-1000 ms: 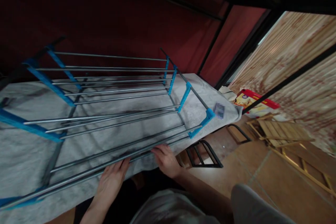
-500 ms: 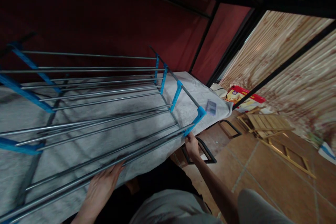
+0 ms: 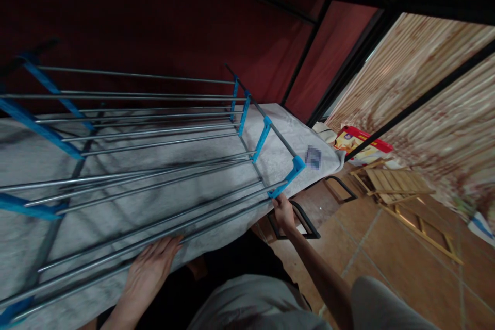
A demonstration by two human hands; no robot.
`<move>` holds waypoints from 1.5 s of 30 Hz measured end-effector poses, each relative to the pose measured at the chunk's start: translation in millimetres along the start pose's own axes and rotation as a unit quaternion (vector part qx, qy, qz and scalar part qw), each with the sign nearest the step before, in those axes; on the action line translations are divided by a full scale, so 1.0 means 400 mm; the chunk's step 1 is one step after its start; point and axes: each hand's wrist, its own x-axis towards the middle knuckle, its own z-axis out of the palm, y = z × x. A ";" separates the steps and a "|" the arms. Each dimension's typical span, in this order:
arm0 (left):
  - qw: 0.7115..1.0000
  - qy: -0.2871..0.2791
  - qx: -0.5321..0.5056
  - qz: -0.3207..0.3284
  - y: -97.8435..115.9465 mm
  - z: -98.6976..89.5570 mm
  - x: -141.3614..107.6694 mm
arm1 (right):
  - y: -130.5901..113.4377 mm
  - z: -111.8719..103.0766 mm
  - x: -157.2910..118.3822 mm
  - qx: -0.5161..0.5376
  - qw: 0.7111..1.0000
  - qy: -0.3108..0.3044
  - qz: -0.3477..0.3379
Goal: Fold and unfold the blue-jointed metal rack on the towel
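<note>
A rack [image 3: 162, 175] of thin metal tubes with blue plastic brackets lies on a grey cloth-covered table. My left hand [image 3: 152, 265] lies over the nearest metal tube [image 3: 228, 222], its fingers close together and curled onto it; their undersides are hidden. At the right end, my right hand [image 3: 284, 211] is closed around the lower tip of the front blue bracket [image 3: 292, 178], where the nearest tube meets it. That tube's left end reaches another blue bracket [image 3: 17, 309] at the lower left. A dark grey pole [image 3: 282, 139] joins the right-hand brackets.
The table's grey cloth [image 3: 286, 124] extends right of the rack, with a blurred-out small item [image 3: 313, 157] on it. A folded wooden chair [image 3: 400, 185] and a red-and-yellow box [image 3: 361, 142] are beyond. Black metal frames [image 3: 340, 188] stand beside the table.
The nearest tube now sits farther from the tube behind it, and the left front bracket shows more. My hands keep nearly the same places. The view has shifted slightly.
</note>
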 end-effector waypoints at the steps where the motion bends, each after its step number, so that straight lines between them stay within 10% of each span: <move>1: 1.000 0.004 0.003 0.000 -0.001 0.000 -0.001 | 0.003 0.000 -0.001 0.001 1.000 -0.002 -0.003; 45: 0.999 -0.027 -0.021 0.026 -0.043 0.006 -0.010 | 0.023 0.039 0.000 -0.060 0.997 0.044 -0.028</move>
